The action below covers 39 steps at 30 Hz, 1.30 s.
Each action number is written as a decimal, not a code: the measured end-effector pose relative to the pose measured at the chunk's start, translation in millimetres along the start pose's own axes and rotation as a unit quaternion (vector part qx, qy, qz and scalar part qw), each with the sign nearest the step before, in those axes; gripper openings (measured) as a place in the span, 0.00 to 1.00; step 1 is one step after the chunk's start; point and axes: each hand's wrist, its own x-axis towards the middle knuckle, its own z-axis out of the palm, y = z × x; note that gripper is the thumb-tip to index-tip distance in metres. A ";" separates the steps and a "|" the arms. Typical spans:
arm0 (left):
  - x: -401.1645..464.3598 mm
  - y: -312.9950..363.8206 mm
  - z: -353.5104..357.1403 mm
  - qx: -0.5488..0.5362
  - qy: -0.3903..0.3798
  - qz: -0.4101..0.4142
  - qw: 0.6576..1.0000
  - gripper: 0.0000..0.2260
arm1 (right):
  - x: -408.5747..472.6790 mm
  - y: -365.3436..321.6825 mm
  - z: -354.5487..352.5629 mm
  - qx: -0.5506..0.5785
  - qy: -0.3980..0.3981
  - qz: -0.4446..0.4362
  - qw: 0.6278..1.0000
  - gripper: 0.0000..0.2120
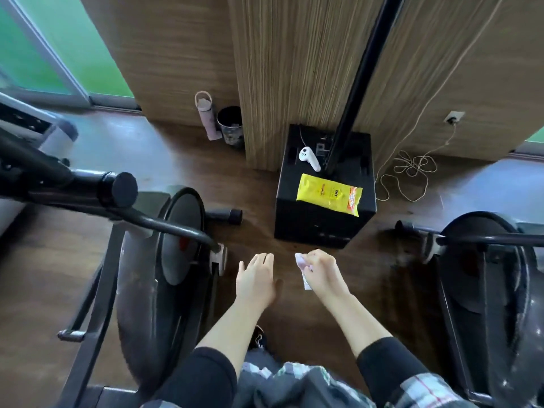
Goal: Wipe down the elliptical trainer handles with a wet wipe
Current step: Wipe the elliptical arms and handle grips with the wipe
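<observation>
My right hand [321, 273] grips a crumpled white wet wipe [303, 267] in front of me, above the wooden floor. Beside it my left hand [257, 279] hangs palm down with relaxed fingers, holding nothing. The elliptical trainer's black padded handle [117, 188] juts in from the left at upper height, well left of both hands. A thinner black bar [164, 223] curves below it toward the flywheel housing [164, 254]. A yellow wet wipe pack [328, 194] lies on a black box [323, 222] ahead.
A second machine [485, 275] with a black bar stands at right. A white controller [309, 157] and a black pole [359, 83] sit on the box. A pink bottle [207, 116] and dark bin [231, 126] stand by the wood wall. A loose cord [412, 172] lies on the floor.
</observation>
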 end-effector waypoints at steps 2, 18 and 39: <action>25.5 -2.2 -11.1 0.012 -0.011 -0.001 1.000 0.26 | 26.2 -2.6 -7.9 0.011 0.007 0.027 1.000 0.08; 229.3 29.9 -96.2 -0.154 0.002 -0.204 0.967 0.22 | 280.5 -81.1 -71.1 -0.173 -0.047 -0.200 0.963 0.05; 377.3 -154.9 -214.5 -0.169 0.014 -0.298 0.940 0.20 | 457.3 -271.8 57.6 -0.194 -0.140 -0.242 0.940 0.06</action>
